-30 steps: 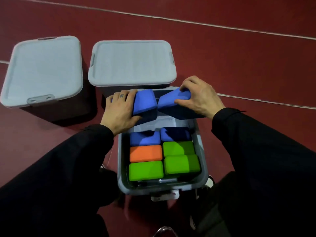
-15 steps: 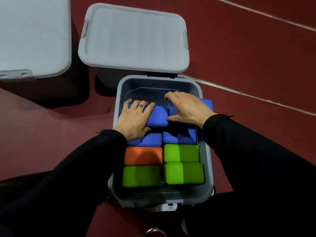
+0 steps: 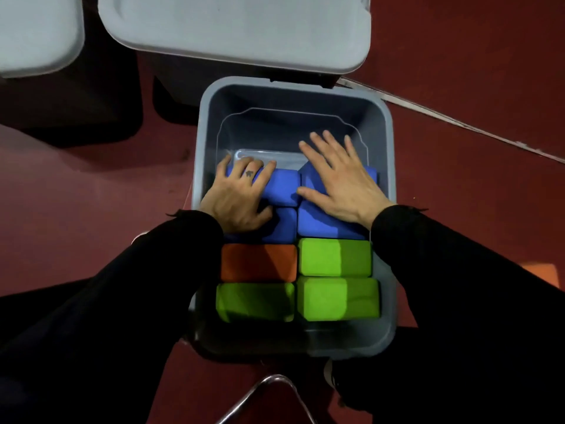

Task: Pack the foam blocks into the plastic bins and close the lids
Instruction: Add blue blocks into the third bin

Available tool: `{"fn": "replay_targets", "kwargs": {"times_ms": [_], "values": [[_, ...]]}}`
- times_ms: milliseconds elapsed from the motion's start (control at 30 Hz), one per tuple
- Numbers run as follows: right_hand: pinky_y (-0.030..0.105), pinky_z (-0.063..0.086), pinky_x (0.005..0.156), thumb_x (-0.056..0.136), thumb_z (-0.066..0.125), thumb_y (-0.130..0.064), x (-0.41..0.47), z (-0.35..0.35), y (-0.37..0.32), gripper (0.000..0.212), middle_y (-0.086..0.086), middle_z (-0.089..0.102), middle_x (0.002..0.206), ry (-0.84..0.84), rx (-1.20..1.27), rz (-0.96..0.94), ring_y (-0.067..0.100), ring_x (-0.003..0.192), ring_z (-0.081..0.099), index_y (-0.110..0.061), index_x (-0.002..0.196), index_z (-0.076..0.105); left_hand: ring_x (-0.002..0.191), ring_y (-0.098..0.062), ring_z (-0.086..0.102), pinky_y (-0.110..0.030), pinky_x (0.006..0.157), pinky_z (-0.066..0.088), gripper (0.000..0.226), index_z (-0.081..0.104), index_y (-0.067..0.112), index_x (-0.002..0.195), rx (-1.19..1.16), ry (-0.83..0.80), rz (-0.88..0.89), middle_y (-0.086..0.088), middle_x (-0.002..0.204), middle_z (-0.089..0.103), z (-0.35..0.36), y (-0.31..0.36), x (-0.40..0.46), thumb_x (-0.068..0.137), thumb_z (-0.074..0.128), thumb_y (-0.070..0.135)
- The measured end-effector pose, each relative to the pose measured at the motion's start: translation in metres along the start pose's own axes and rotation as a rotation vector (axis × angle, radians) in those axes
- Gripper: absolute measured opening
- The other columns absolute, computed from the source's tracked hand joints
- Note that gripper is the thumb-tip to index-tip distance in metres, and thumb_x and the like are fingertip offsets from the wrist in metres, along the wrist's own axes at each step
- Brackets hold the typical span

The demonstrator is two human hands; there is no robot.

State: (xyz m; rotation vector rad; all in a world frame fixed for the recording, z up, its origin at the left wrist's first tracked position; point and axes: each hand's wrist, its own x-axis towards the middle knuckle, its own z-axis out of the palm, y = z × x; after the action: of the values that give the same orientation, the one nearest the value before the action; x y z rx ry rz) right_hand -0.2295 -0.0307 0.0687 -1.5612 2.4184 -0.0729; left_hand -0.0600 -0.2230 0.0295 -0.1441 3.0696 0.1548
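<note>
An open grey plastic bin (image 3: 385, 142) stands on the red floor in front of me. Inside it lie several foam blocks in two columns: green blocks (image 3: 336, 298) nearest me, an orange block (image 3: 258, 261), and blue blocks beyond. My left hand (image 3: 237, 195) grips the far left blue block (image 3: 282, 186), fingers curled over its far edge. My right hand (image 3: 336, 179) lies flat with straight, spread fingers on the far right blue block (image 3: 368, 175), which sits tilted. The far end of the bin shows bare bottom.
Two more grey bins with lids on stand beyond: one (image 3: 241, 29) right behind the open bin, another (image 3: 33, 32) at the far left. A bent metal bar (image 3: 272, 390) shows at the bottom. White floor lines (image 3: 458, 123) run at the right.
Both hands have lowered the two blue blocks from above the bin's rim into the bin. My right hand has flattened out on its block. The view has tilted down and closer.
</note>
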Motion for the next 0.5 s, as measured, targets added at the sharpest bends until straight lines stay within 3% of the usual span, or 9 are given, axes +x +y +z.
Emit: {"fn": "replay_targets", "kwargs": {"times_ms": [133,200,333,500], "values": [[0.054,0.004,0.126,0.101,0.025,-0.063,-0.014,0.022,0.008,0.074,0.009,0.013,0.17,-0.042,0.1,0.249,0.03,0.158,0.008,-0.023,0.163,0.02,0.14,-0.034,0.04,-0.064,0.115,0.022,0.092,0.03,0.011,0.157,-0.017,-0.042,-0.032,-0.014,0.15,0.047,0.009,0.0,0.005,0.086,0.042,0.069],[0.049,0.001,0.127,0.1,0.024,-0.065,-0.022,0.038,0.006,0.075,0.01,0.009,0.171,-0.082,0.116,0.266,0.029,0.158,0.005,-0.025,0.163,0.016,0.145,-0.034,0.035,-0.066,0.116,0.017,0.094,0.027,0.015,0.158,-0.021,-0.042,-0.048,-0.013,0.156,0.041,0.016,0.003,0.004,0.089,0.035,0.077],[0.055,0.002,0.126,0.098,0.022,-0.073,-0.018,0.056,0.0,0.086,0.015,0.003,0.171,-0.059,-0.019,0.273,0.033,0.158,0.001,-0.021,0.164,0.007,0.152,-0.039,0.023,-0.071,0.117,0.008,0.091,0.022,0.024,0.161,-0.006,-0.049,-0.076,-0.014,0.163,0.03,0.023,0.001,0.012,0.09,0.027,0.081],[0.054,0.002,0.126,0.096,0.026,-0.075,-0.019,0.047,-0.006,0.087,0.016,0.002,0.17,-0.133,0.025,0.263,0.034,0.158,0.0,-0.024,0.164,0.006,0.15,-0.04,0.027,-0.07,0.115,0.016,0.088,0.029,0.016,0.158,0.035,-0.153,-0.132,-0.018,0.162,0.031,0.014,0.018,0.002,0.093,0.029,0.074]]}}
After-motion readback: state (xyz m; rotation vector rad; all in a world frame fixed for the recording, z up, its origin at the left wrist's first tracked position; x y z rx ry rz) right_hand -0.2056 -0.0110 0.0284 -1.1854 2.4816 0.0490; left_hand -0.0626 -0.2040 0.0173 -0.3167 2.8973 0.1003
